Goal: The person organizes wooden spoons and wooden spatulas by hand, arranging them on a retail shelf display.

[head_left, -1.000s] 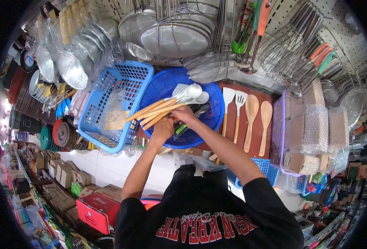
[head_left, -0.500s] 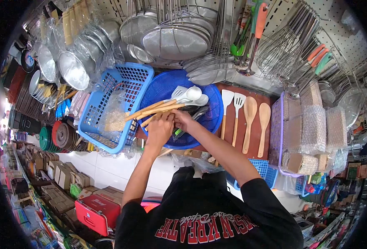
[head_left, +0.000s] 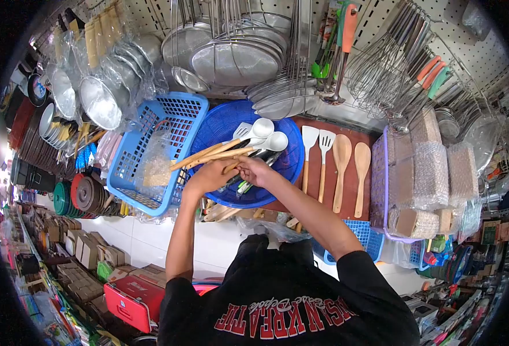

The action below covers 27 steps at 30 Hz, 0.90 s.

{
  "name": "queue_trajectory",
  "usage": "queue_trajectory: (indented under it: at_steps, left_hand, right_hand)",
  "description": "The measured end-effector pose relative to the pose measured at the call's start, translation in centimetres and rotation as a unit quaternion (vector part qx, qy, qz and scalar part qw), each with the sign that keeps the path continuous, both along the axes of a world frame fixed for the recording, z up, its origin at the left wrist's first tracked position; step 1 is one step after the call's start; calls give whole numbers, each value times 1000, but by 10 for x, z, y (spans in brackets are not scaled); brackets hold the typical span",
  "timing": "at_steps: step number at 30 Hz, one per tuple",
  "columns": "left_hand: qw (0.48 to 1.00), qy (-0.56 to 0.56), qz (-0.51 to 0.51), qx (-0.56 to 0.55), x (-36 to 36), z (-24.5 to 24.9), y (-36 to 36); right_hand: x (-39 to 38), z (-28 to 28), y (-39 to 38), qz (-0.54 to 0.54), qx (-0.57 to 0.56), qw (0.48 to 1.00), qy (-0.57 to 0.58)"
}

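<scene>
Over the front of a round blue mesh basket [head_left: 208, 128], my two hands meet with fingers curled. My left hand [head_left: 209, 177] is closed around a short visible piece of wooden handle [head_left: 230, 168]; the rest of that utensil is hidden. My right hand [head_left: 253, 170] pinches beside it, and what its fingers hold is covered. White ladles [head_left: 275, 141] with wooden handles lie just beyond my fingers, their handles reaching left across the rim. A white slotted turner [head_left: 242, 130] and dark utensils [head_left: 270, 157] rest in the basket too.
A light-blue plastic basket [head_left: 116, 179] stands at left. On the brown board lie a white turner [head_left: 309, 137], a slotted turner [head_left: 326, 139] and wooden spoons [head_left: 341, 151]. A purple crate [head_left: 379, 190] with bubble-wrapped boxes is at right. Strainers [head_left: 237, 62] and whisks [head_left: 375, 75] hang above.
My left hand has turned and shifted left and slightly down, with its fingers now more curled. The ladles in the basket have shifted a little. The view has moved slightly.
</scene>
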<state>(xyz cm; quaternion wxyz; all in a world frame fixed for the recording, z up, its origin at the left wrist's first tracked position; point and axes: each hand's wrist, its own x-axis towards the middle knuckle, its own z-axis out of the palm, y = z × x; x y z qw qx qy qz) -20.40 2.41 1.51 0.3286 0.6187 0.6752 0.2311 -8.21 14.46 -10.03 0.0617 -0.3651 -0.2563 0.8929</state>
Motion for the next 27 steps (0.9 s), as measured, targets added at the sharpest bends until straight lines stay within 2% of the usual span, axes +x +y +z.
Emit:
queue_trajectory:
  at_steps: [3,5,7,9,12,15,16,19,20,25,27]
  left_hand:
    - [998,-44,-17,49,2,4,-4]
    - [989,-147,24,-28,-6,-15,-2]
    - [972,-226,39,-45,-6,-17,-1]
    - [959,-282,26,-4,-3,-17,-1]
    - [893,-432,109,-60,4,-18,-1]
    - [946,-314,68,-29,3,-32,5]
    - [953,-291,82,-3,6,-38,7]
    - [927,-365,86,20,13,-55,13]
    - [933,-347,81,39,14,-63,16]
    - [933,-337,122,15,24,-42,20]
    - [934,-337,119,2,26,-36,20]
  right_hand:
    - [6,9,1,-1,-6,1000,-4]
    - [7,4,2,-3,-12,1000,6]
    - [10,3,2,-29,-26,999,-9]
    - [13,7,4,-35,-26,999,-11]
    - [24,19,7,-21,-17,1000,3]
    - [30,31,6,-16,-30,999,9]
    - [32,35,5,-14,-35,999,7]
    - [41,52,0,-18,-37,999,2]
    - [44,54,-1,-26,-41,999,5]
    - [61,54,-2,-39,-57,996,58]
    - [66,61,-4,-47,-34,997,43]
